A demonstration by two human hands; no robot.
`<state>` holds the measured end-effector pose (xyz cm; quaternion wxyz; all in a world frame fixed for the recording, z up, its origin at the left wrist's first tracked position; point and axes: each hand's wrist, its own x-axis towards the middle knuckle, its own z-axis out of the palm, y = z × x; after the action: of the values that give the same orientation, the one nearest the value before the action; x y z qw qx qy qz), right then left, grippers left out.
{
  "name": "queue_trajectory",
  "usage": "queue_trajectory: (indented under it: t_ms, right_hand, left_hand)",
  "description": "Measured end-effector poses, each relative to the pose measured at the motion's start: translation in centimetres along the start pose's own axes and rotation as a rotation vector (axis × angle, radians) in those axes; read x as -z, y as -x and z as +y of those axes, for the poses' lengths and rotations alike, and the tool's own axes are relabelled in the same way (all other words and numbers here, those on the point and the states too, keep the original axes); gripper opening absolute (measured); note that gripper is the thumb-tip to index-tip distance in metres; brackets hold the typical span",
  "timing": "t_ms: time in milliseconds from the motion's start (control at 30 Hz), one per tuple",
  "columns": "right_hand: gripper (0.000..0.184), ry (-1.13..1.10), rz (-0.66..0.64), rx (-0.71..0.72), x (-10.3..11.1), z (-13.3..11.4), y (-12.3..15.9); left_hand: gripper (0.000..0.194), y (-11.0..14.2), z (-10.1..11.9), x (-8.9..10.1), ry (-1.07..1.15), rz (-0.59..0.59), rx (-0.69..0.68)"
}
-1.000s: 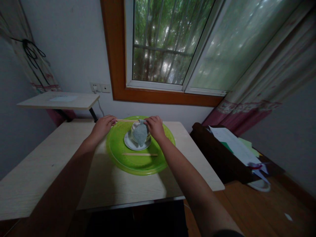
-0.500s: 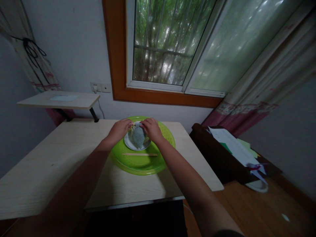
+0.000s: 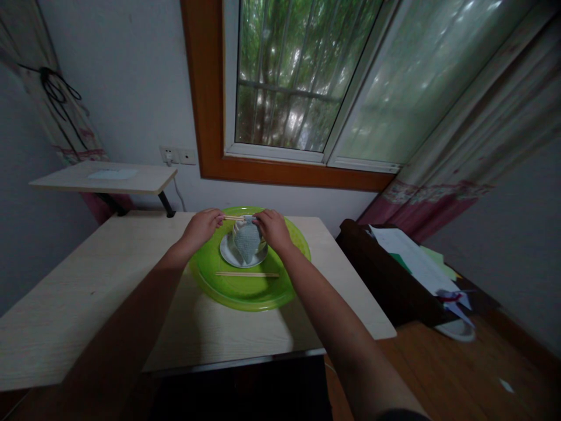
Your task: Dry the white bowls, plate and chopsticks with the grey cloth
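My left hand [image 3: 202,229] is closed in a pinch on the left ends of thin chopsticks [image 3: 233,218], held level above the plate. Their right ends reach a grey-green textured cloth [image 3: 247,240], which hangs down and narrows to a point. At the cloth's upper right, my right hand [image 3: 272,229] is closed on its edge; its fingertips are partly hidden. Behind the cloth shows part of a pale, striped bowl-like shape. Below is a white plate [image 3: 227,254] on a round green tray [image 3: 252,295]. Another pair of chopsticks [image 3: 248,274] lies on the tray, nearer me.
The tray stands on a pale wooden table [image 3: 109,280]. A raised shelf [image 3: 149,180] bearing a paper is at the back left. To the right, papers [image 3: 416,257] lie on a dark brown piece of furniture [image 3: 368,269]. A window and wall sockets are behind.
My left hand has moved left, away from the cloth, so more of the chopsticks shows between it and the cloth. My right hand has stayed nearly in place.
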<state>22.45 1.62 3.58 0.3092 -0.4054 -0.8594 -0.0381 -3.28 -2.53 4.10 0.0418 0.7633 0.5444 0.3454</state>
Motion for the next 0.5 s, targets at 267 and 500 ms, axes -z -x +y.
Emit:
queue_trajectory:
  t_ms: [267,500]
  right_hand:
    - [0.023,-0.055,0.020,0.037,-0.3,0.0,-0.1]
    - [0.029,-0.104,0.032,0.065,-0.1,-0.2,0.0]
  left_hand:
    - [0.030,-0.1,1.5,-0.3,0.105,-0.003,0.036]
    - [0.029,-0.8,3.5,-0.9,0.157,-0.024,0.049]
